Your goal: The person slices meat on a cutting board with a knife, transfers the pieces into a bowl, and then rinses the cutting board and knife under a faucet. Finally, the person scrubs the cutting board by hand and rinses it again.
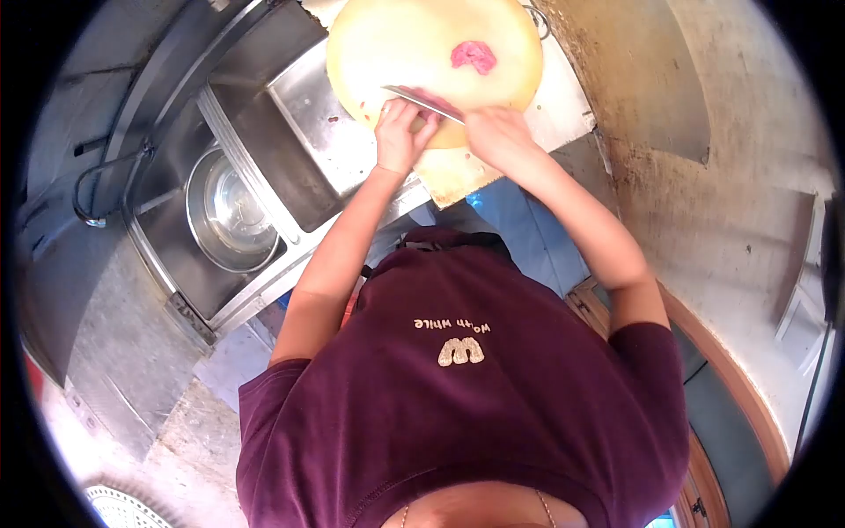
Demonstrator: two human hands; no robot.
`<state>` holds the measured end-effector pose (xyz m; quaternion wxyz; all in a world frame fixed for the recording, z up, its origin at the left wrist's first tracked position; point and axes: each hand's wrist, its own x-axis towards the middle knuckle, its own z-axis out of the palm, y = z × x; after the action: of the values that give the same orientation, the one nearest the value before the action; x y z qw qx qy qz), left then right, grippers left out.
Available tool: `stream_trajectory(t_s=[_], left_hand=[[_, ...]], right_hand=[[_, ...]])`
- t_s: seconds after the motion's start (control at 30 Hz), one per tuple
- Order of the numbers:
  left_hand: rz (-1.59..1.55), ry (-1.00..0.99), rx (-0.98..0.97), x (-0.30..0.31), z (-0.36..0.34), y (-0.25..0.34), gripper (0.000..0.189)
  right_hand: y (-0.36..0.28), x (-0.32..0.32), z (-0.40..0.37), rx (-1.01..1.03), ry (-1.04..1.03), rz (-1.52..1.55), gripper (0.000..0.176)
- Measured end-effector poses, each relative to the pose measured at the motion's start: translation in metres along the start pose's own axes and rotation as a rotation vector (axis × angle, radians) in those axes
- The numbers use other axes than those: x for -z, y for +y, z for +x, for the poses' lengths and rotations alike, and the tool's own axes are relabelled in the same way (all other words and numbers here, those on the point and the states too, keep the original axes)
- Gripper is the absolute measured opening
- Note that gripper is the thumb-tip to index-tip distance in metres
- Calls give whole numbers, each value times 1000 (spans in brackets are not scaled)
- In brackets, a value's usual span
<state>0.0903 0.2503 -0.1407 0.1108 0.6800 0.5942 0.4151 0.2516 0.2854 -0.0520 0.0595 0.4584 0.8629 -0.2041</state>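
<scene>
A round, yellowish cutting board [387,40] lies in front of me. My right hand [497,136] grips a knife [422,101] at its handle end, and the blade points left across the near part of the board. Just beyond the blade shows a strip of raw red meat [437,99]. On the near side of the blade, my left hand [400,136] has its fingers bent and pressed down on the meat, whose near part they mostly hide. Farther back on the board sits a separate pink piece of meat [473,56].
To the left is a steel double sink [251,158], with a round metal bowl [198,207] in its far-left basin. A faucet [88,198] stands at the left edge. On the right rises a stained wall [651,97], close to the board.
</scene>
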Motion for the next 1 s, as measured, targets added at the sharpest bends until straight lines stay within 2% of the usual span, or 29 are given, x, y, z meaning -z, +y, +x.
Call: stream_trajectory(t_s=[0.13,0.23,0.33,0.4,0.5,0.6,0.67,0.73,0.83,0.93,1.0], left_hand=[[-31,8,-20,1,1,2,18],[-69,25,9,-2,-1,2,16],[-42,11,-1,-1,-2,1,17],[-48,-6,-24,-1,0,2,18],[-49,-15,-43,4,0,3,19],[-40,7,-28,3,3,4,20],[-41,-4,2,4,-2,4,19],[-32,-16,-6,5,-3,3,18],[-21,-16,-16,6,-1,4,17],[-12,3,-21,4,-1,2,17],[-11,2,-14,2,-3,3,18]], right_hand=[[1,0,27,134,25,-6,21],[10,3,-15,-61,11,60,21],[4,-3,-19,-153,-40,53,20],[0,-10,16,-42,5,89,18],[-9,28,49,-25,-107,142,18],[21,-1,40,-24,42,116,21],[15,8,4,-51,-24,37,23],[14,6,-27,-68,12,-31,21],[14,18,-36,-116,-89,-30,22],[7,5,-2,-68,-141,90,21],[-15,5,11,-260,-39,563,21]])
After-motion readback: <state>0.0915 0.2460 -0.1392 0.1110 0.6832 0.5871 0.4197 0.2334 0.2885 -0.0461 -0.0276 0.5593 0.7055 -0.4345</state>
